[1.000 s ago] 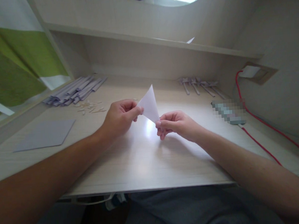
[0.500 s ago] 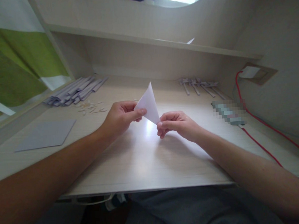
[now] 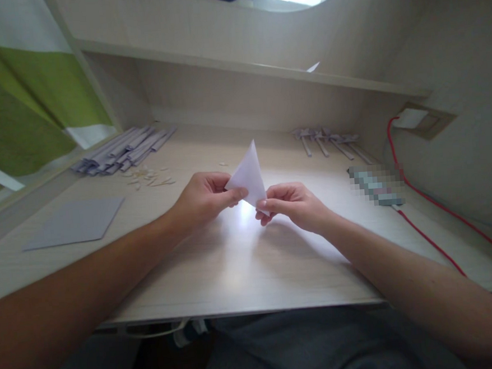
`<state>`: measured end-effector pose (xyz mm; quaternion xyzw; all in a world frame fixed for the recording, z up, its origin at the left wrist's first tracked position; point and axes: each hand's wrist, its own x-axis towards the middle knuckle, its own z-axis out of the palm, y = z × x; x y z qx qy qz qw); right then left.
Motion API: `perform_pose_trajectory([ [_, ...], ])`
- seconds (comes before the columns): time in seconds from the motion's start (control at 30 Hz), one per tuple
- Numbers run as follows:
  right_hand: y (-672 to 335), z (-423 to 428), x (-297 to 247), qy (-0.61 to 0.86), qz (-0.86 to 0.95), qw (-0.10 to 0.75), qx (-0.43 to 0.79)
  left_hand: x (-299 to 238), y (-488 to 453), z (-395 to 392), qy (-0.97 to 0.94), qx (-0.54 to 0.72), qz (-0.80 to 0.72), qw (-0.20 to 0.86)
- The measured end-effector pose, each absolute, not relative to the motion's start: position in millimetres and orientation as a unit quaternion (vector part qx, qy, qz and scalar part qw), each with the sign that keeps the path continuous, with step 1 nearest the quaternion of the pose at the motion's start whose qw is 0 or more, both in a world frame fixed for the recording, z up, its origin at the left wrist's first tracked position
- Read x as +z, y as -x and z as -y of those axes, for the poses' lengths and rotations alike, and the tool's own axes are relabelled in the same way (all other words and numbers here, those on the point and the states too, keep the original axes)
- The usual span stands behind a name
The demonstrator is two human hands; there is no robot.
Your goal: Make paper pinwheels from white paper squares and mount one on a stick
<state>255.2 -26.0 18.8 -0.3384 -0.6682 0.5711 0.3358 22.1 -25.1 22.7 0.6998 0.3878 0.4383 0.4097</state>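
Note:
Between my hands, above the desk, is a pale folded sheet of paper point(image 3: 250, 172), triangular with one point upward. My left hand point(image 3: 208, 197) pinches its left side, thumb on the near face and fingers behind. My right hand point(image 3: 287, 205) is closed on the lower right corner between thumb and fingers. Farther left on the desk lies a flat stack or sheet of pale paper point(image 3: 77, 219).
A pile of rolled paper sticks point(image 3: 125, 151) lies at the back left, with small pale scraps point(image 3: 150, 176) before it. Several paper pinwheels point(image 3: 322, 138) lie back right. A blurred-out device point(image 3: 375, 185) with a red cable point(image 3: 431, 240) is on the right. A shelf point(image 3: 238, 68) runs above.
The folded paper has shifted slightly right and down, its lower corner now deeper in my right hand's grip. My left hand has moved a little right with it.

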Motion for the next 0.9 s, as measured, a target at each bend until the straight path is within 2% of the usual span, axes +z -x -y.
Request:
perform_pose_trajectory([
  [0.27,-253.7,26.0,18.4,0.335,0.676,0.36,0.548,19.9,-22.9,25.9,-0.714,0.424,-0.361,0.424],
  [0.47,-252.6,26.4,20.8,0.339,0.664,0.392,0.539,19.0,-23.0,26.4,-0.72,0.365,-0.36,0.468],
  [0.9,-253.7,26.0,23.0,0.356,0.645,0.394,0.549,16.7,-22.8,23.0,-0.716,0.372,-0.324,0.494],
])
